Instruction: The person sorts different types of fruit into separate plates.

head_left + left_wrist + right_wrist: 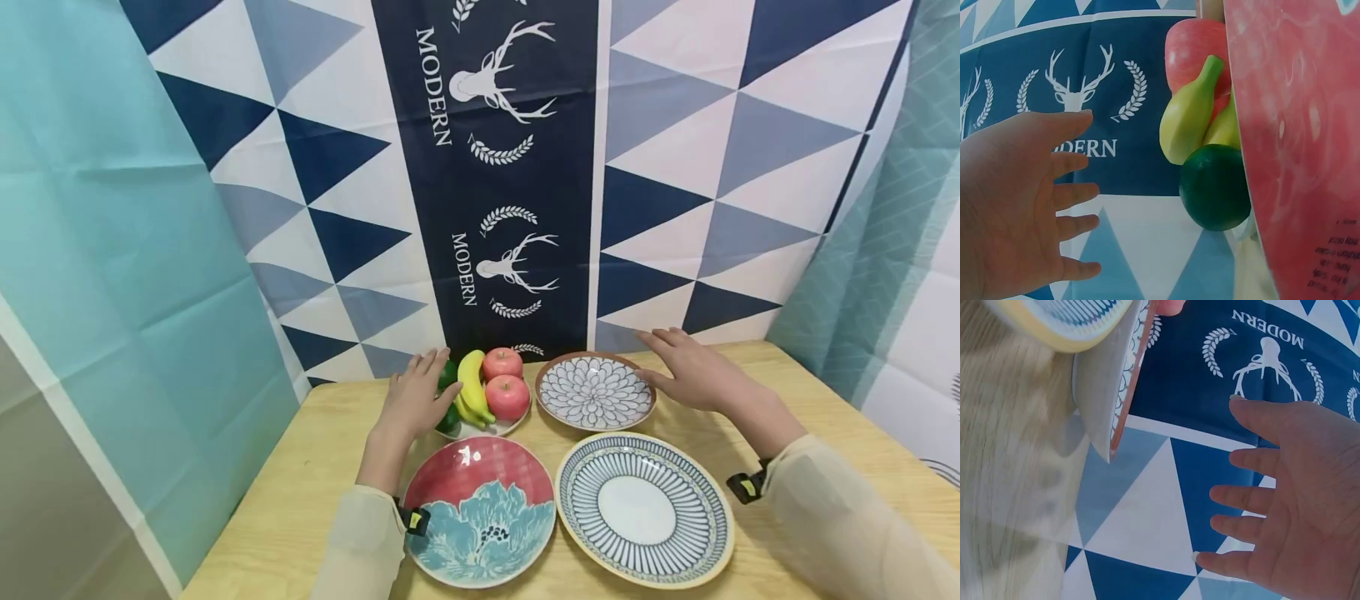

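Left hand (412,396): fingers parted, nothing held, beside fruit plate (501,427) at back of tabletop (330,467). Right hand (690,372): also spread, unladen, near brown-rimmed bowl (596,392). Risks: sideways brush could roll round apples (507,398) off; careless thumb could tip bowl; lowered left wrist might jolt red flower plate (483,471) into close-set striped plate (637,508).

Bright light, soft shadows, glare

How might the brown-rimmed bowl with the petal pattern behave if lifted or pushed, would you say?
The brown-rimmed bowl looks ceramic, so it is probably stiff and could chip if knocked. Its wall flares outward, so pressing down on the rim might tip it.
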### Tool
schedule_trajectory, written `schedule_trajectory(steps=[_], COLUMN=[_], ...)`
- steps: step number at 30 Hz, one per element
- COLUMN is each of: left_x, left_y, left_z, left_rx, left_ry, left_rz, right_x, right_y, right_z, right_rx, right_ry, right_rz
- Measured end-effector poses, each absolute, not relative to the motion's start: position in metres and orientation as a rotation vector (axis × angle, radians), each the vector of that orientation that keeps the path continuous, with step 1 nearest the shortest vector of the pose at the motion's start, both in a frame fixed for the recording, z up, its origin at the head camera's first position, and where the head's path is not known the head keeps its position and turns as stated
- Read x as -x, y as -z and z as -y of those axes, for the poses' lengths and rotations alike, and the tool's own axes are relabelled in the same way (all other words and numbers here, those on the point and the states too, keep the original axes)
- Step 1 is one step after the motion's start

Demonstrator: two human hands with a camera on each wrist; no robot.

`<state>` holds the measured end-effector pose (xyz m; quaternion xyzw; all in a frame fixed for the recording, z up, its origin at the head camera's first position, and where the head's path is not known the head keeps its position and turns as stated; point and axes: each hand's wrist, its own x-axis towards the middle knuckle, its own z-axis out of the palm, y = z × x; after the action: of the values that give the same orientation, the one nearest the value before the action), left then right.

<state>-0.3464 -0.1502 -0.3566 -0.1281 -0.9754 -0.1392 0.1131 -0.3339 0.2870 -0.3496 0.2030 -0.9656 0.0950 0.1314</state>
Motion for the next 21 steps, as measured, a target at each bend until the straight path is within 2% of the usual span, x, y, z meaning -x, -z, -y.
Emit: schedule_trajectory(steps=[11,21], left_x=[0.343,0.338], left_y=[0.354,0.348], left_z=[0.157,0.183], left_rx=[0.361,0.411], left_ry=[0.443,0.494], left_rz=[2.869,2.859], right_x=[0.332,0.331], right_y=[0.349,0.347], right_z=[-0.283,-0.280], right_rx=[-0.594,-0.628], right_ry=[-0.260,-0.260], right_rz=[2.795,2.773])
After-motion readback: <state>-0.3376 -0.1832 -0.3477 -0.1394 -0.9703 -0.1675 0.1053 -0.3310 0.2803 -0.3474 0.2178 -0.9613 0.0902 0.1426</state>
